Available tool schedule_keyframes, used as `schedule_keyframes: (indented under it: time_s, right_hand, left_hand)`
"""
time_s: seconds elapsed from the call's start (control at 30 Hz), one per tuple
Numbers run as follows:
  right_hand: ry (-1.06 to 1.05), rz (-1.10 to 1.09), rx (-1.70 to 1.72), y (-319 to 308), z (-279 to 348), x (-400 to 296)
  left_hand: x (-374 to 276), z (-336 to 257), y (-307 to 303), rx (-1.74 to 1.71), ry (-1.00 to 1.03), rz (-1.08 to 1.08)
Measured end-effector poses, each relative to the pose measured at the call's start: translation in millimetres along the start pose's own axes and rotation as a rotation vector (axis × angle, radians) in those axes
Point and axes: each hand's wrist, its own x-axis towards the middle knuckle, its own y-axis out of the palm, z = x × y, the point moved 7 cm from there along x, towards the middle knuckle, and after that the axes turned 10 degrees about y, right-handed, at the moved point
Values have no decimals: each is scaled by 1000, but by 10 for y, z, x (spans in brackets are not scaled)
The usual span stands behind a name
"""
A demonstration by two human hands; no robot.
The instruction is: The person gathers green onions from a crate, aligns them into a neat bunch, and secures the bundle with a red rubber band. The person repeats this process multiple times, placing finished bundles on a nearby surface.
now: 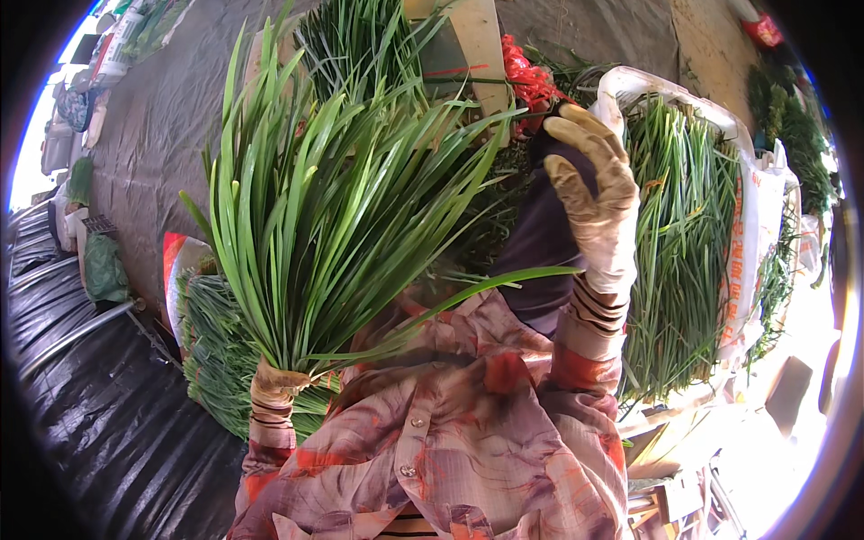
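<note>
My gloved left hand (277,381) is closed around the lower ends of a large bunch of long flat green leaves (337,202), which fan out up and to the right. One leaf droops out to the right across my shirt. My right hand (594,182), in a stained pale glove, is raised with its fingers curved and apart, and nothing shows between them. Just beyond its fingertips lies a tangle of red plastic strings (530,74). More green leaves (361,50) lie behind the held bunch, by a pale board (482,54).
On the right, a white-framed container (648,81) holds stacked green leaves (682,250), beside a printed white sack (746,256). Bundled greens (219,351) stand at lower left, next to black plastic sheeting (135,418). A dark ground sheet (155,142) spreads beyond; cut leaves litter the ground between my knees.
</note>
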Motion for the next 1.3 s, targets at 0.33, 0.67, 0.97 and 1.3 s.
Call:
schedule_keyframes:
  time_s: [0.33, 0.67, 0.97, 1.3]
  right_hand:
    - [141, 497, 333, 1088, -72, -113]
    - [279, 265, 661, 1281, -315, -237]
    - [379, -167, 600, 800, -617, -131]
    - [390, 178, 871, 26, -529, -229]
  left_hand:
    - [25, 18, 44, 2, -14, 31]
    - [10, 50, 80, -17, -89, 31]
    - [50, -13, 255, -155, -65, 27]
    - [-1, 7, 42, -51, -36, -22]
